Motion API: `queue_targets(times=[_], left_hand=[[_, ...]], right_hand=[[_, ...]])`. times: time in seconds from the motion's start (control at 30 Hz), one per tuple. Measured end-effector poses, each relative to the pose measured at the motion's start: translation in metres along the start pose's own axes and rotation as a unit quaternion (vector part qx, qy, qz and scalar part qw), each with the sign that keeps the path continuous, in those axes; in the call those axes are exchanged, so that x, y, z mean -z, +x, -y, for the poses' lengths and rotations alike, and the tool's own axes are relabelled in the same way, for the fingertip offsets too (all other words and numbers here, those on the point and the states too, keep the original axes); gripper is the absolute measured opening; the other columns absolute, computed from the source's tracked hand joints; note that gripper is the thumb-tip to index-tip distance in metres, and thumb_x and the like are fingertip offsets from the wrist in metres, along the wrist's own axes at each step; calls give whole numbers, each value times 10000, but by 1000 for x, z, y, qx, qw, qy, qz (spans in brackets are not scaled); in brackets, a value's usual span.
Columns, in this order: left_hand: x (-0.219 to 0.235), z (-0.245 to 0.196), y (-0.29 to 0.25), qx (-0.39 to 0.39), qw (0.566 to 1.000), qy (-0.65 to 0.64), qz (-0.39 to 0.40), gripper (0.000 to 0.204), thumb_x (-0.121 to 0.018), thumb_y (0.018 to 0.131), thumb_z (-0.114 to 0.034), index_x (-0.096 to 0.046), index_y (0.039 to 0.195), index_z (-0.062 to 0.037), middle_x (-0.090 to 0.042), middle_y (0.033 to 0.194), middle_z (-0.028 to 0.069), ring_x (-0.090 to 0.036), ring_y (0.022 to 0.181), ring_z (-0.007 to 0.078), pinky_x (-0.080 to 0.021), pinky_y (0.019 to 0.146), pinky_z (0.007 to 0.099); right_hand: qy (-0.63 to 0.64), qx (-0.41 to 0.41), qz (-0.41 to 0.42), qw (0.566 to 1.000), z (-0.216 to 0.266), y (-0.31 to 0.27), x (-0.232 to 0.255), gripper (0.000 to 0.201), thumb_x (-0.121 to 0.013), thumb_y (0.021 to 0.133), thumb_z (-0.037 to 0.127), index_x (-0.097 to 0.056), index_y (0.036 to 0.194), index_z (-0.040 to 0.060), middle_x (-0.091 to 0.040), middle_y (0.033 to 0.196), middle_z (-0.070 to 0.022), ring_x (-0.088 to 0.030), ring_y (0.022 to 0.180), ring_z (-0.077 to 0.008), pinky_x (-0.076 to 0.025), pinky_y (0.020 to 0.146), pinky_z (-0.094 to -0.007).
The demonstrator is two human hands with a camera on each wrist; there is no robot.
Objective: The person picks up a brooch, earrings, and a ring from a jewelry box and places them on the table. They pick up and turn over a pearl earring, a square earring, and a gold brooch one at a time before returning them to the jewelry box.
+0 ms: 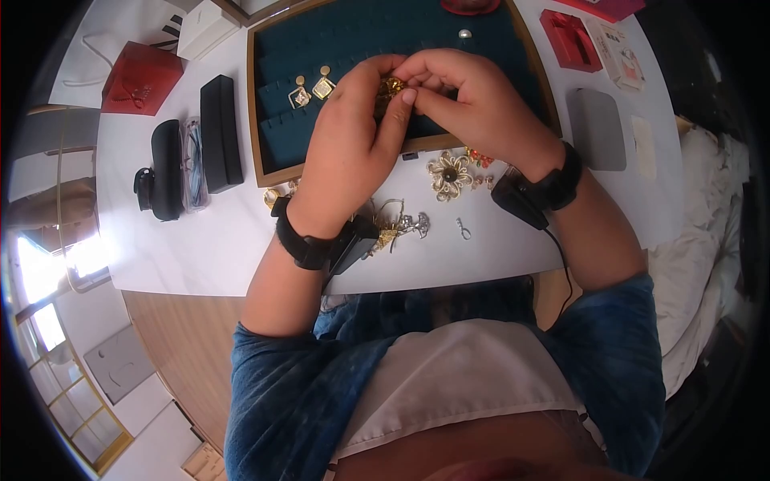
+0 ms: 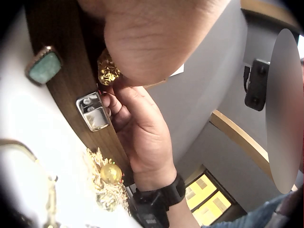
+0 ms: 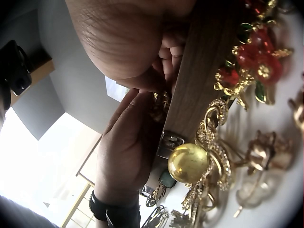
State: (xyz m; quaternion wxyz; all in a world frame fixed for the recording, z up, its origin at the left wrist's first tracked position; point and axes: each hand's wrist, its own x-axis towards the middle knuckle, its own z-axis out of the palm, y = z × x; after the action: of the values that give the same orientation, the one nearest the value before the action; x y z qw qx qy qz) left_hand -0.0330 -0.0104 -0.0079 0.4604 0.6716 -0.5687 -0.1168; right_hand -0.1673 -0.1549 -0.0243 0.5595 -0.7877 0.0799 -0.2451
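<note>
Over the jewelry tray, both hands meet around a small, shiny gold ornament with a crumpled-looking surface. My left hand pinches it from the left, thumb and forefinger close together. From the other side my right hand holds it with curled fingers, which hide much of it. The left wrist view shows more of the gold ornament, below the left palm and just beyond the tray's wooden edge. Two gold square drop earrings lie on the dark green lining, left of the hands.
In front of the tray lie a flower brooch with a dark centre, a red-flowered piece, a silver piece and a green-stone ring. A black box, glasses case and red bag stand left; a grey pad lies right.
</note>
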Motion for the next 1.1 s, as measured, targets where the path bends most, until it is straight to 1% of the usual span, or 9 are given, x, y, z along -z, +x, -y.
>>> queue_targets(times=[0.03,0.23,0.43,0.53,0.93,1.1], left_hand=[[0,0,0,-5,1000,-3,-3,320,-656,1020,-140,-599,1293,17,-716,1130,224,-713,1016,393,-561,866,422],[-1,1,1,-10,1000,3,-3,324,-657,1018,-139,-599,1296,17,-713,1137,227,-712,1022,394,-561,872,421],[-1,1,0,6,1000,-2,0,328,-659,1019,-140,-598,1300,19,-708,1146,233,-707,1033,401,-560,884,426],[-1,3,0,-4,1000,-1,-2,329,-659,1019,-142,-597,1299,19,-707,1151,235,-706,1037,402,-560,885,427],[0,-3,0,6,1000,-15,-3,308,-662,1014,-138,-609,1279,10,-711,1136,219,-706,1032,392,-558,883,424],[-1,-1,0,-4,1000,-4,-9,305,-663,1014,-136,-610,1276,11,-712,1132,217,-707,1028,389,-558,878,420]], right_hand=[[0,-1,-1,1000,0,0,0,188,-661,1000,51,-686,1171,-22,-750,1023,-105,-738,960,-154,-581,856,-278],[15,-6,0,1000,1,0,0,187,-658,1001,47,-685,1171,-27,-750,1028,-105,-735,967,-153,-581,865,-278],[7,-6,3,1000,2,0,0,189,-658,1003,51,-685,1173,-27,-752,1030,-107,-735,967,-152,-581,863,-278],[0,-2,2,1000,1,0,0,191,-661,1005,57,-684,1175,-27,-754,1029,-107,-737,964,-153,-580,860,-278],[3,-8,4,1000,2,0,0,197,-660,1005,57,-680,1183,-27,-753,1037,-110,-737,969,-155,-581,860,-282],[9,-9,2,1000,0,0,0,201,-659,1004,52,-678,1188,-27,-749,1037,-105,-733,964,-152,-580,858,-283]])
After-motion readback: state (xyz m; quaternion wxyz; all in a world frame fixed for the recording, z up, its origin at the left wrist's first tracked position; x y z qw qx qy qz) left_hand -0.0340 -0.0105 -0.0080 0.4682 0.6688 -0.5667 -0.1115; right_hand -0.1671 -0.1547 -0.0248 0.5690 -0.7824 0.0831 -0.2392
